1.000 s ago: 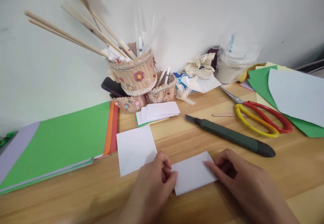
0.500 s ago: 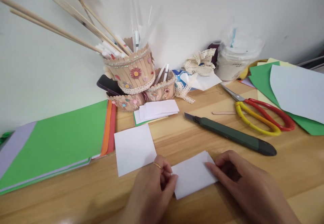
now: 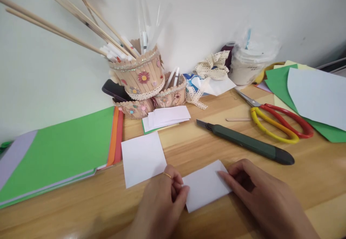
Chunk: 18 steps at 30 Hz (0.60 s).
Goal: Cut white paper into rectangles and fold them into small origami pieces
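A folded piece of white paper (image 3: 207, 186) lies low over the wooden table between my hands. My left hand (image 3: 164, 203), with a ring on one finger, pinches its left edge between thumb and curled fingers. At the right edge my right hand (image 3: 262, 192) grips the paper, thumb on top and fingers partly hidden behind. Just left of it rests a flat white paper square (image 3: 143, 159), close to my left knuckles. Beyond my right hand lies a dark green utility knife (image 3: 245, 143), blade end pointing left.
Red-and-yellow scissors (image 3: 278, 120) lie at right beside green and white paper sheets (image 3: 319, 98). Coloured sheets (image 3: 67, 149) are stacked at left. Small white paper strips (image 3: 169, 116) sit before decorated stick holders (image 3: 137, 76). A lidded cup (image 3: 248, 64) stands by the wall.
Both hands keep their hold on the folded paper with almost no movement. The whole view has shifted very slightly.
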Tool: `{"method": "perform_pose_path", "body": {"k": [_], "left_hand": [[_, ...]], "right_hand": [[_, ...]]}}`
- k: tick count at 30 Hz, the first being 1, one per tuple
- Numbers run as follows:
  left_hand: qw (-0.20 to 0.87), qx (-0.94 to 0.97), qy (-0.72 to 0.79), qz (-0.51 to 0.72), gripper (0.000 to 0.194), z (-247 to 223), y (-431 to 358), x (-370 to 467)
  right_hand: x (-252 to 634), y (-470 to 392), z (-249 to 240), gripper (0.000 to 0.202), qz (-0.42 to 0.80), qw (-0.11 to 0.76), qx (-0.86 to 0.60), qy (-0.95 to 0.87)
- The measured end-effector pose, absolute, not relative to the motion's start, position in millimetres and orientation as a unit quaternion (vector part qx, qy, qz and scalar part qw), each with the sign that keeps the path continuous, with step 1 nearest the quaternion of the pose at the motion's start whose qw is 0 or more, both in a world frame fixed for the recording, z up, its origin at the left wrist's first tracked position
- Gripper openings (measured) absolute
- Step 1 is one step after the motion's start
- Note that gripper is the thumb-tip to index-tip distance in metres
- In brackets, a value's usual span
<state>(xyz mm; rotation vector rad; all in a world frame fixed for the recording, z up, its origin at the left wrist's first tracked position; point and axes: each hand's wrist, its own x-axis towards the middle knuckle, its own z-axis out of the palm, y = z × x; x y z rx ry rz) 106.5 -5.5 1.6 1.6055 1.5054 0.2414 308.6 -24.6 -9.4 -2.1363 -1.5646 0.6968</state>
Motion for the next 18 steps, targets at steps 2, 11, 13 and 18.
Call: {"method": "perform_pose_path", "body": {"k": [2, 11, 13, 18], "left_hand": [[0.456, 0.638, 0.612, 0.098, 0.009, 1.0, -5.8, 106.2], [0.465, 0.614, 0.628, 0.110, 0.010, 3.2, -6.5, 108.4], [0.469, 0.612, 0.629, 0.105, 0.011, 3.5, -5.9, 108.5], [0.451, 0.625, 0.630, 0.099, 0.010, 6.4, -5.1, 109.3]], "right_hand": [[308.2, -23.9, -8.5, 0.033, 0.252, 0.200, -0.766, -0.557], [311.8, -25.2, -11.8, 0.032, 0.247, 0.202, -0.759, -0.567], [313.0, -26.6, -13.7, 0.032, 0.245, 0.203, -0.755, -0.574], [313.0, -26.8, -16.9, 0.030, 0.250, 0.205, -0.755, -0.571]]}}
